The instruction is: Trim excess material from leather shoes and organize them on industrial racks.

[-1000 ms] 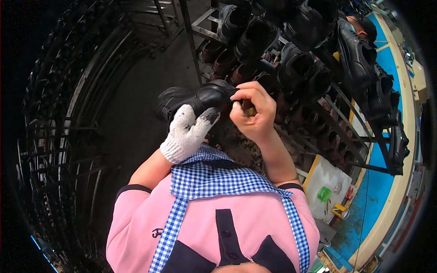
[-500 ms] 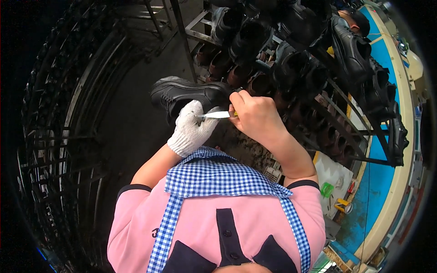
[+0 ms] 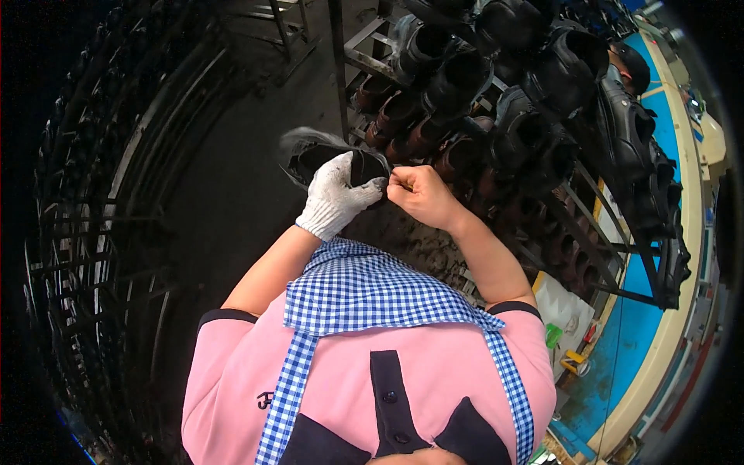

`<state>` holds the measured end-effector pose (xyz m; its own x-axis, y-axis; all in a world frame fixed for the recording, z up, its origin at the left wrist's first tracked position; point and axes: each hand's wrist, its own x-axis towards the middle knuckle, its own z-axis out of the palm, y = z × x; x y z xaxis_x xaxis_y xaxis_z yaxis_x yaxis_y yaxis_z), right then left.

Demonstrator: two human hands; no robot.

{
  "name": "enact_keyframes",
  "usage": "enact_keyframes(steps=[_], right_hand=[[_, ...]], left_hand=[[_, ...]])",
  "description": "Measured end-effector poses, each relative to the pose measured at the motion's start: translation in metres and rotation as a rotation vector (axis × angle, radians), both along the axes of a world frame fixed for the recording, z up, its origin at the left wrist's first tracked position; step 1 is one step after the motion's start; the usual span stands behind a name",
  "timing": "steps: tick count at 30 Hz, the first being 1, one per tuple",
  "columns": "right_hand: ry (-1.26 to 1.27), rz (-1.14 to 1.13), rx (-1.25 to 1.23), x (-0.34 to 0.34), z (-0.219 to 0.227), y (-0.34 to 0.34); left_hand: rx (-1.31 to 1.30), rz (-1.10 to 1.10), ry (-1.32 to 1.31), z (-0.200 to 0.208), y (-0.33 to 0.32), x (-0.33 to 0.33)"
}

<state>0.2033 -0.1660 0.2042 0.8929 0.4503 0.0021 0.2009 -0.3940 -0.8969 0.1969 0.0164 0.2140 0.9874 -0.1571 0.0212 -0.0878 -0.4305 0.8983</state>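
- Fingers of the gloved left hand (image 3: 335, 199) are wrapped around a black shoe (image 3: 325, 155), which is held in the air in front of the chest, at about 12 o'clock from the checked collar (image 3: 364, 291)
- Fingers of the bare right hand (image 3: 422, 194) are pinched shut at the shoe's rim, at 3 o'clock from the glove; something small may be held there, but it cannot be made out
- Both hands are touching, or nearly so, at the shoe's opening, so the work is judged to be fine trimming or picking along that edge
- The shoe is best kept steady by the gloved grip while only the pinching fingers are moved, so that the edge is not pulled out of shape
- The rim should be turned toward the eyes; part of it is blurred and its far side is hidden behind the glove
- A rack of dark shoes (image 3: 542, 116) stands close by from 12 to 3 o'clock, and the elbow should be kept clear of it
- An empty wire rack (image 3: 93, 232) curves round at 9 o'clock, well apart from the hands
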Motion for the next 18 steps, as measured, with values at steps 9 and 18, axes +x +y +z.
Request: enact_keyframes(steps=[9, 18], right_hand=[[0.159, 0.212, 0.931, -0.038, 0.038, -0.03], [0.501, -0.1, 0.52, -0.016, -0.045, 0.019]], left_hand=[[0.06, 0.097, 0.087, -0.03, 0.044, 0.025], [-0.133, -0.178, -0.026, 0.032, 0.035, 0.005]])
